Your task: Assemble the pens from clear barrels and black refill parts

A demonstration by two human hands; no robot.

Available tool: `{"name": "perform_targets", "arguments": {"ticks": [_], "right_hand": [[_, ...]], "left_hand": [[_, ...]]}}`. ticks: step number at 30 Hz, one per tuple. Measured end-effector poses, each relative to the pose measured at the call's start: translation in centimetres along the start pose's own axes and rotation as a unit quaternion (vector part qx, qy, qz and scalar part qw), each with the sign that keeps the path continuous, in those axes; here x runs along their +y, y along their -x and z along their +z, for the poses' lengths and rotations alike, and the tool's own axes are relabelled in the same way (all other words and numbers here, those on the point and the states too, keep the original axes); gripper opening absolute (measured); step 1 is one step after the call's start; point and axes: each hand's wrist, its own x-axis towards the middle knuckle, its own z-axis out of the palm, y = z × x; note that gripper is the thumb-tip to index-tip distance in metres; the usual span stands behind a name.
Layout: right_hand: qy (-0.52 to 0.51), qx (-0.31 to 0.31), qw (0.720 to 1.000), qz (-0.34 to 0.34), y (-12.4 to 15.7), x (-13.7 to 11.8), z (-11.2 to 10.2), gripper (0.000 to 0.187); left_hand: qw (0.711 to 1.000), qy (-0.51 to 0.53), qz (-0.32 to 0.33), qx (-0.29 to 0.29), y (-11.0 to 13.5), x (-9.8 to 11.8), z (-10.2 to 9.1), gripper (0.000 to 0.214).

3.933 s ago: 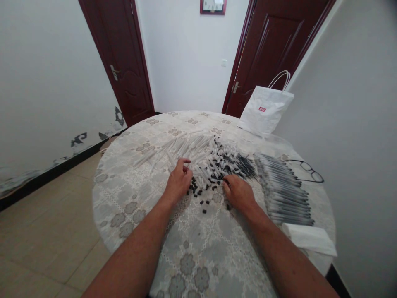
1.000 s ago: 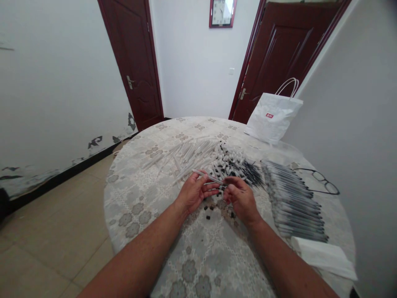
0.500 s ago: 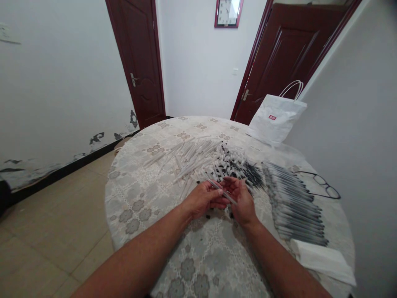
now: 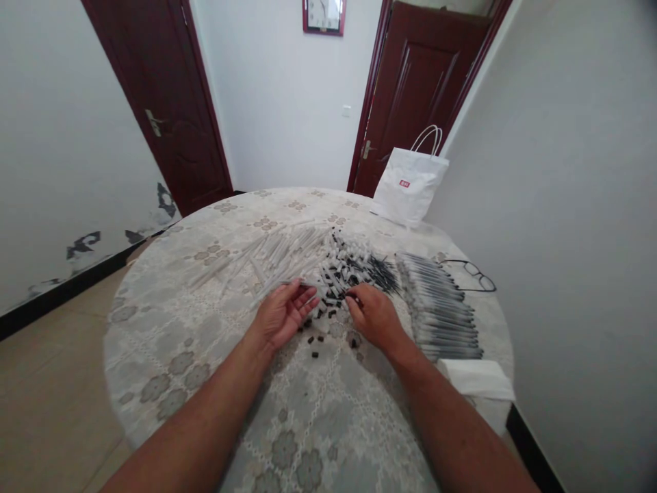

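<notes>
A round table (image 4: 169, 356) covered with a pale lace-patterned cloth fills the middle of a white-walled room. Two dark red doors stand in the far wall, one on the left (image 4: 159, 103) and one on the right (image 4: 415, 82), with a square clock (image 4: 323, 14) hanging between them. A tan tiled floor (image 4: 46, 383) shows on the left, under a wall with peeling dark patches.

The left hand (image 4: 280, 315) lies palm up near the middle of the table, fingers spread and loosely open, a thin pen tube (image 4: 298, 283) across its fingertips. The right hand (image 4: 372, 315) rests palm down just right of it, fingertips together at the near edge of the piles; whether it pinches anything I cannot tell.

Beyond the hands lies a heap of white tubes (image 4: 277, 257), then a pile of white and black caps (image 4: 341, 270) and thin black refills (image 4: 382, 274). Small black pieces (image 4: 315, 339) are scattered on the cloth between the hands. To the right a row of finished pens (image 4: 439, 308) lies side by side, with glasses (image 4: 475, 274) beside it, a folded white cloth (image 4: 475, 378) near it, and a white paper bag (image 4: 408, 185) at the far edge
</notes>
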Motion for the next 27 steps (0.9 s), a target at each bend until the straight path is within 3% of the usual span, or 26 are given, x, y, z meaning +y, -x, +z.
{"name": "perform_targets", "arguments": {"ticks": [2,5,7,11,21,24,27], "right_hand": [[0.13,-0.033,0.991,0.017,0.0,0.8,-1.6,0.019],[0.244,-0.081,0.962,0.088,0.0,2.5,-4.0,0.018],[0.262,-0.127,0.949,0.118,0.2,3.6,-5.3,0.016],[0.212,-0.224,0.945,0.111,0.6,4.9,-6.8,0.014],[0.2,-0.309,0.924,0.107,0.9,4.8,-5.2,0.018],[0.163,-0.297,0.938,0.073,0.7,4.3,-4.7,0.018],[0.097,-0.247,0.964,0.011,0.5,3.3,-4.3,0.02]], "left_hand": [[1.0,0.018,0.018,0.017,-0.3,0.6,-0.2,0.002],[0.999,0.023,0.027,0.024,-0.4,1.0,-0.2,0.006],[0.999,0.019,0.023,0.027,-0.3,1.0,-0.1,0.007],[1.0,0.001,0.016,0.017,-0.2,0.7,0.0,0.008],[0.999,-0.022,0.029,-0.003,-0.2,0.4,-0.2,0.005],[0.999,-0.027,0.031,-0.001,0.0,0.6,0.2,0.005],[0.999,-0.022,0.025,-0.002,0.1,0.6,0.6,0.007]]}}
